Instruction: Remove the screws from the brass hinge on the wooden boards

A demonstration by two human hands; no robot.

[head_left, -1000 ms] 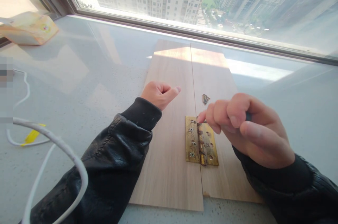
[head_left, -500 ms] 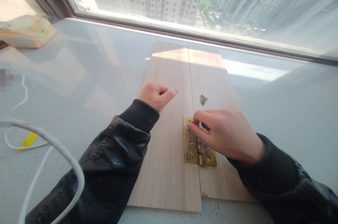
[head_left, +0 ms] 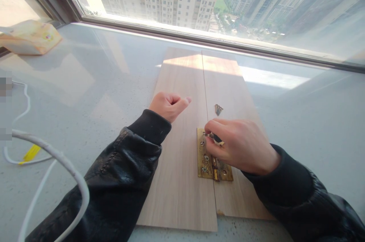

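Two pale wooden boards lie side by side, the left board (head_left: 176, 185) and the right board (head_left: 225, 78). A brass hinge (head_left: 203, 164) sits across their seam. My right hand (head_left: 242, 145) is closed over the hinge's upper part. It pinches a small dark-handled tool (head_left: 217, 138), likely a screwdriver, whose tip is at an upper screw of the left leaf. My left hand (head_left: 169, 105) rests on the left board as a loose fist with the thumb pointing right, holding nothing that I can see. Several loose screws (head_left: 218, 109) lie on the right board just beyond my right hand.
The boards lie on a grey stone sill under a large window (head_left: 199, 37). A white cable (head_left: 57, 158) with a yellow tag (head_left: 30, 153) loops at the left. A yellowish soft pack (head_left: 31, 37) lies at the far left corner.
My right hand came down from above the hinge and now presses low over it, its fingers pinching at the upper left screw. My left hand has stayed put.
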